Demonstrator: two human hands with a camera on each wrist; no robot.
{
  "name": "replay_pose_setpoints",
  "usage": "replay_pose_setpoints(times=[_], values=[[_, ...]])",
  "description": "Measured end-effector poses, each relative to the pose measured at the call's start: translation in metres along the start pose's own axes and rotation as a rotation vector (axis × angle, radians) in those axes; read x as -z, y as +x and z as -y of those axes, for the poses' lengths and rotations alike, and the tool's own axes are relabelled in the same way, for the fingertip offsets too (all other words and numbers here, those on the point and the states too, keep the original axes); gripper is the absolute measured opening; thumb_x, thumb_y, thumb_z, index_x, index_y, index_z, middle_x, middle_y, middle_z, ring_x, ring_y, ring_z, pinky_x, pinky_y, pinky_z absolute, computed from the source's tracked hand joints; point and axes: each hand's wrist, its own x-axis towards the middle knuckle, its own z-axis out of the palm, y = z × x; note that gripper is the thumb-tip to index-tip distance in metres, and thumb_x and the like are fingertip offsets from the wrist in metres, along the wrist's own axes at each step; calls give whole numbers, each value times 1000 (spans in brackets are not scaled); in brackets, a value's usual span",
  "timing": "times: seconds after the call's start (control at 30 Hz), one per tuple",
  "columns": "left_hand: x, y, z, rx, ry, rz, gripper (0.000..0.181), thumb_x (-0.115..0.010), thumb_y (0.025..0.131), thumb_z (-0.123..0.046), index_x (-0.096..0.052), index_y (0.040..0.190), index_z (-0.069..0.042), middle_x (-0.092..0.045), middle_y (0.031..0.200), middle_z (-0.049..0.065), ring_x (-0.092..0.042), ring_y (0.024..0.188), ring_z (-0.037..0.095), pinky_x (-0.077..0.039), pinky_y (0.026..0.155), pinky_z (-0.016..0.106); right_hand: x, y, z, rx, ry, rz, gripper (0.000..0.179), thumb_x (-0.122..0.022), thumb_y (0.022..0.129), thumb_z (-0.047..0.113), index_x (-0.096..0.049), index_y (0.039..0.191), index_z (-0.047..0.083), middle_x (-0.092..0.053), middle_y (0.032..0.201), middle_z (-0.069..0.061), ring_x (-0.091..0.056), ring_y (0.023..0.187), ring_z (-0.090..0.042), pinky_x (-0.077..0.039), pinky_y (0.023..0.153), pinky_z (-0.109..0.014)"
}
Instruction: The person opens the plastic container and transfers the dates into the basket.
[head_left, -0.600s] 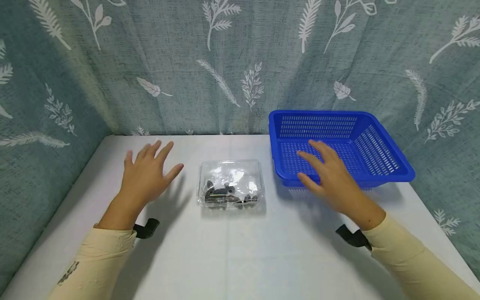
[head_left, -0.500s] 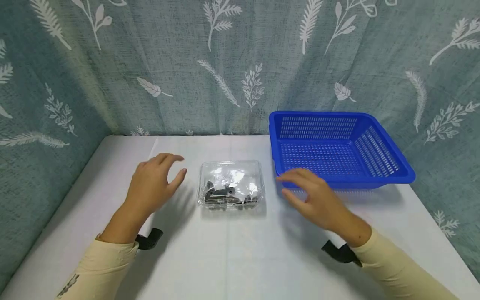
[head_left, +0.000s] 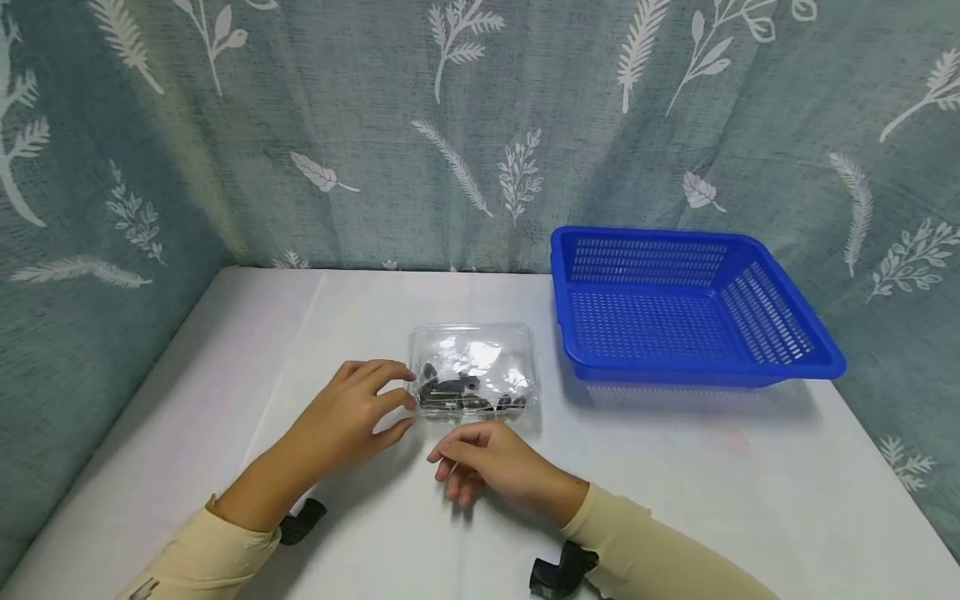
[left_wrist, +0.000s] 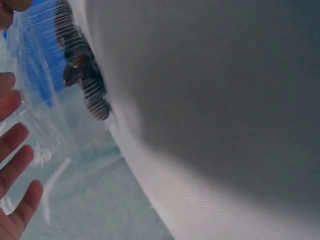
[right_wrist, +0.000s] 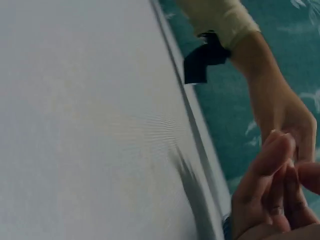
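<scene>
A clear plastic clamshell box [head_left: 476,358], lid down, sits mid-table with dark brown, lumpy pieces [head_left: 457,396] inside, mostly along its front. My left hand [head_left: 348,412] is at the box's left side, fingers spread and slightly bent, fingertips right at the wall. In the left wrist view those fingers [left_wrist: 15,170] are beside the box, and ridged dark pieces [left_wrist: 82,65] show through the plastic. Just in front of the box hovers my right hand [head_left: 498,467], its fingers loosely curled with nothing in them. The right wrist view shows these fingers [right_wrist: 270,175] with the left hand beyond.
A blue perforated plastic basket [head_left: 705,372] stands at the back right of the white table [head_left: 675,483]. Green leaf-patterned cloth [head_left: 375,125] hangs behind the table and along its left side. A dark strap piece sticks out from each wrist.
Both hands have come inward to the box: the left moved right to its left wall, the right moved left from over the basket. The view has shifted slightly; box and basket stay in place.
</scene>
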Motion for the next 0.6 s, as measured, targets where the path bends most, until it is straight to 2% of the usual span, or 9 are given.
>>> replay_pose_setpoints(times=[0.1, 0.23, 0.4, 0.6], values=[[0, 2, -2, 8, -8, 26, 24, -90, 72, -19, -69, 84, -19, -68, 120, 6, -63, 116, 28, -51, 89, 45, 5, 1, -5, -15, 113, -11, 36, -55, 102, 16, -60, 119, -16, -66, 84, -1, -62, 61, -8, -51, 52, -21], [2, 5, -3, 5, -25, 55, 25, -89, 72, -15, -66, 80, -16, -69, 124, 9, -64, 119, 28, -54, 92, 45, 10, 4, -10, -41, 189, 7, 37, -52, 104, 18, -59, 124, -13, -66, 86, -1, -62, 61, -7, -52, 53, -19], [6, 12, 0, -13, -41, 114, 24, -89, 72, -13, -67, 79, -17, -67, 130, 10, -68, 113, 29, -57, 89, 44, 16, 8, -14, -44, 246, 10, 43, -51, 105, 21, -54, 133, -11, -67, 87, -1, -61, 61, -5, -51, 53, -17], [12, 25, 0, -34, -60, 227, 22, -88, 75, -11, -67, 77, -17, -68, 130, 11, -70, 109, 28, -59, 84, 40, 19, 10, -16, -43, 270, -15, 45, -53, 104, 26, -54, 139, -4, -68, 87, 0, -61, 59, -3, -51, 52, -17]])
